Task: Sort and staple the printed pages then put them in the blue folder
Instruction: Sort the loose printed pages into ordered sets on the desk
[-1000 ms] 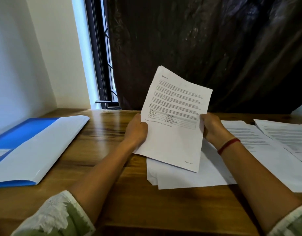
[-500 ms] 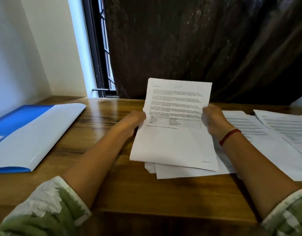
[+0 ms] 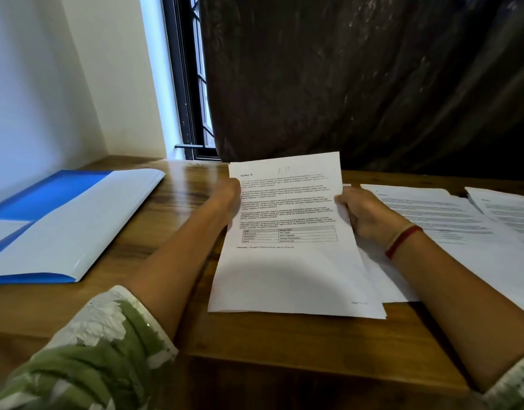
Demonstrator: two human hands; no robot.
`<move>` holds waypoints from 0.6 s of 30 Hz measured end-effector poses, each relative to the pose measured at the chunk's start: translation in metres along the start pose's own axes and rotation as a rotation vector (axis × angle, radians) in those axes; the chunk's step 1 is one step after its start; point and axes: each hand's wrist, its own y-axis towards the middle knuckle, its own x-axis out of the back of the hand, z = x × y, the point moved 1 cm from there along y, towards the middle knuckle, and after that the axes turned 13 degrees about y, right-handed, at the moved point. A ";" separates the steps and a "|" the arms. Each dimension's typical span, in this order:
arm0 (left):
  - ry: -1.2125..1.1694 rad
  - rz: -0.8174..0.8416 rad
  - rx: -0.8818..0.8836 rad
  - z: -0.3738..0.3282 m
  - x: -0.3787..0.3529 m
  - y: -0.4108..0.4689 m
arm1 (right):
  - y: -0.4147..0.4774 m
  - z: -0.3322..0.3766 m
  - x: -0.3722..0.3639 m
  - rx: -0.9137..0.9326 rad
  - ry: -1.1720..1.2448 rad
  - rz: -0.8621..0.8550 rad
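On the worktop's (image 3: pixel 254 344) left edge sits the blue folder (image 3: pixel 62 226), open. Toward the front edge, the printed pages (image 3: pixel 287 270) look light and floppy, so side edges seem the spot to hold. Left hand (image 3: pixel 225 202) and right hand (image 3: pixel 364 214) each pinch one.

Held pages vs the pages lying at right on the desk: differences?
Pose: held pages are raised, tilted, left hand and right hand gripping the side edges; right pages lie flat, untouched. Order: held pages form one squared stack; right pages spread in overlapping piles. Both are white printed sheets.

Home desk, wooden table (image 3: pixel 172 199), curtained window (image 3: pixel 195 84)
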 end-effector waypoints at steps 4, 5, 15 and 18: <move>0.037 -0.004 0.052 0.003 -0.006 0.004 | 0.005 0.003 0.007 -0.041 0.112 0.004; 0.037 0.033 0.046 0.004 -0.009 0.002 | 0.007 0.002 0.007 -0.039 0.131 0.001; 0.205 0.024 -0.147 0.021 -0.018 0.013 | 0.018 -0.008 0.004 0.047 0.179 -0.098; 0.210 0.023 -0.160 0.019 -0.018 0.013 | 0.016 -0.011 0.003 0.101 0.180 -0.094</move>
